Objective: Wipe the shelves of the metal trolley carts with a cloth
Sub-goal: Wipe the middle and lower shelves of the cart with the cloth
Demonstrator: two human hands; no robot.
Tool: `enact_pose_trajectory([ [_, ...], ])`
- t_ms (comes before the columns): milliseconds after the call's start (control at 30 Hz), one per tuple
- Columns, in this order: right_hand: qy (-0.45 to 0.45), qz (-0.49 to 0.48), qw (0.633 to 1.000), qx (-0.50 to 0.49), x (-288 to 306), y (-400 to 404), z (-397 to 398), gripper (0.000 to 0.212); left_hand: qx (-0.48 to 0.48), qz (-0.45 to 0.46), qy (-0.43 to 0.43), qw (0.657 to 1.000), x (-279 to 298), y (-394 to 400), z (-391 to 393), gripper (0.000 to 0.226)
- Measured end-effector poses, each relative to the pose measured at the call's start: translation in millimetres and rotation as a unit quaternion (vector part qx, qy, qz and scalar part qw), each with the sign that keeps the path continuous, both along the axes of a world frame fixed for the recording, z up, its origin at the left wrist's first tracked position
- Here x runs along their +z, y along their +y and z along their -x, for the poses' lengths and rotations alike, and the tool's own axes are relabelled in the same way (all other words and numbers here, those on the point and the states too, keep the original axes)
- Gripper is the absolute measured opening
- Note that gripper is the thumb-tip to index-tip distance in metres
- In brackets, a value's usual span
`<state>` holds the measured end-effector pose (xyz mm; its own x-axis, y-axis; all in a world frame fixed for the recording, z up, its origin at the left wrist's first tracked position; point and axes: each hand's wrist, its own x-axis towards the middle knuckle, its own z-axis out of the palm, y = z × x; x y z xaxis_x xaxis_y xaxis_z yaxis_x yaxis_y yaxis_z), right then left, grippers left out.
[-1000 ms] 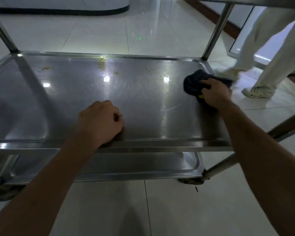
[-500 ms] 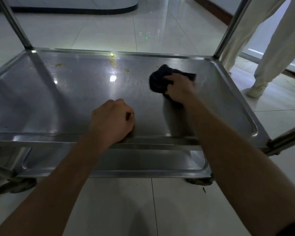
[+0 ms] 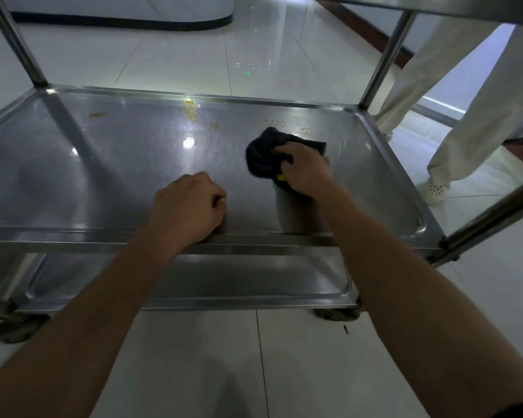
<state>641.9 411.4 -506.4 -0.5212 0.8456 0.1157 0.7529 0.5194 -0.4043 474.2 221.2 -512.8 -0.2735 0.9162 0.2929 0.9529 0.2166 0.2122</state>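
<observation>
The middle shelf (image 3: 109, 164) of a steel trolley fills the view, shiny, with yellowish stains near its far edge. My right hand (image 3: 305, 170) grips a dark bunched cloth (image 3: 263, 155) and presses it onto the shelf right of centre. A bit of yellow shows under the hand. My left hand (image 3: 191, 206) is curled in a fist and rests on the shelf's near rim, holding nothing that I can see.
A lower shelf (image 3: 224, 282) lies beneath, with castors (image 3: 335, 313) at the floor. Upright posts (image 3: 384, 58) stand at the far corners and a top shelf edge crosses overhead. A person in white trousers and white shoes (image 3: 434, 191) stands close by the trolley's right end.
My right hand swept the cloth from the shelf's far right corner leftwards to the centre, then back a little to the right. The left fist stayed on the near rim.
</observation>
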Motion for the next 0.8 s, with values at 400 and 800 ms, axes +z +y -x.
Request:
enact_pose_trajectory([
  [400, 0.026, -0.069, 0.988, -0.139, -9, -26, -140, 0.038, -0.022, 0.027, -0.014, 0.999, 3, -5, -7, 0.026],
  [800, 0.07, -0.062, 0.989, -0.111, 0, -111, -152, 0.039, -0.079, -0.003, -0.021, 0.997, 10, -41, -20, 0.037],
])
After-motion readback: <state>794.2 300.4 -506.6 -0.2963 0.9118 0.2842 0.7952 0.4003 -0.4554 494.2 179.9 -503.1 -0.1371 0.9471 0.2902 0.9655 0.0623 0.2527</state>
